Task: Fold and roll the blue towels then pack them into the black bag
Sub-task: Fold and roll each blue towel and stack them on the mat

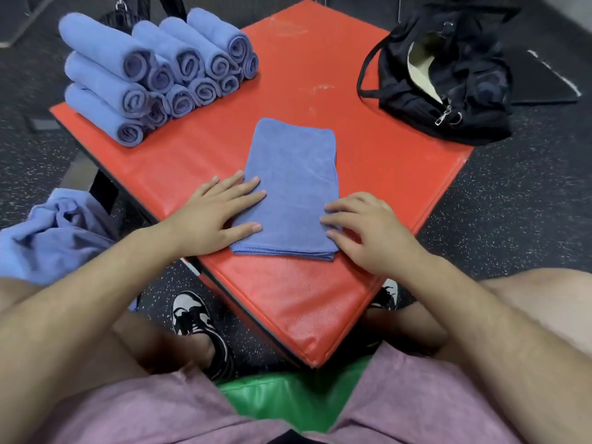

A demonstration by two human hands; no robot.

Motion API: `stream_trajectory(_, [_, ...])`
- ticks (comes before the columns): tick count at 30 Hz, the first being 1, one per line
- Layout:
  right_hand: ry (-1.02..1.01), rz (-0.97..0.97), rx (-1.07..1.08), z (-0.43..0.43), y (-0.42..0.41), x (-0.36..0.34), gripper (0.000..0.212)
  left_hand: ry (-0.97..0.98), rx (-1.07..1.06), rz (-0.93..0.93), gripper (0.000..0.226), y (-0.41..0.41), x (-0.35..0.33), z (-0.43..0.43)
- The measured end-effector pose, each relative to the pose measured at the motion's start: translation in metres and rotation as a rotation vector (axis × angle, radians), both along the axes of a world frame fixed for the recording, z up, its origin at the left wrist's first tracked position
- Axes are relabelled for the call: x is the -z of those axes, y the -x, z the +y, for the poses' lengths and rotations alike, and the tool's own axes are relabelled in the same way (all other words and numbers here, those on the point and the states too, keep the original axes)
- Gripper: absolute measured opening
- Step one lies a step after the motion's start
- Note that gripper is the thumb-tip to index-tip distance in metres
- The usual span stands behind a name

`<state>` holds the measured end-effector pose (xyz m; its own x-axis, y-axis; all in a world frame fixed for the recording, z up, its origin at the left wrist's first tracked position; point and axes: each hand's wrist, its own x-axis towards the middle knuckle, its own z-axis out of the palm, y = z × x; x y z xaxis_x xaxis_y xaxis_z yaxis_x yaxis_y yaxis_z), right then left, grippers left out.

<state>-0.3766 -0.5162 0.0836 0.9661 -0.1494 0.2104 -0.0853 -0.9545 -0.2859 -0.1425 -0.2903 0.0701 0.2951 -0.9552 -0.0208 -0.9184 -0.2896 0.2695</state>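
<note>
A blue towel (290,184), folded into a long rectangle, lies flat in the middle of the red padded platform (384,174). My left hand (214,213) rests flat on its near left edge with fingers spread. My right hand (365,229) touches its near right edge, fingers slightly bent, fingertips on the cloth. A stack of several rolled blue towels (153,75) sits at the platform's far left corner. The black bag (448,78) stands unzipped at the far right corner, its mouth facing up.
A heap of unfolded blue towels (54,238) lies to my left, below the platform. I sit on a green pad (288,398), with my shoes (198,322) on the speckled dark floor. A dark mat (544,81) lies beyond the bag.
</note>
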Motion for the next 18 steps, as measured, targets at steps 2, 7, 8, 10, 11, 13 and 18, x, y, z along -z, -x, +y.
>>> stream_trajectory(2, [-0.034,-0.056,-0.120,0.009,0.004,-0.003,0.015,0.140,0.093,0.154,0.051,0.004,-0.008,0.008])
stream_trajectory(7, [-0.071,0.166,-0.235,0.020,0.002,-0.013,0.024,0.160,0.216,0.286,0.029,0.010,-0.017,0.021])
stream_trajectory(8, [-0.083,0.201,-0.223,0.020,0.002,-0.013,0.026,0.150,0.223,0.274,0.033,0.008,-0.016,0.023])
stream_trajectory(10, [-0.125,0.239,-0.200,0.018,0.003,-0.014,0.026,0.148,0.232,0.236,0.038,0.007,-0.015,0.027])
stream_trajectory(11, [-0.134,0.243,-0.189,0.017,0.003,-0.015,0.025,0.150,0.233,0.227,0.039,0.006,-0.015,0.028])
stream_trajectory(13, [-0.092,0.219,-0.176,0.016,0.003,-0.016,0.019,0.154,0.244,0.213,0.038,0.006,-0.015,0.028])
stream_trajectory(18, [-0.010,0.197,-0.128,0.019,-0.004,-0.018,0.018,0.131,0.247,0.147,0.033,0.009,-0.021,0.022])
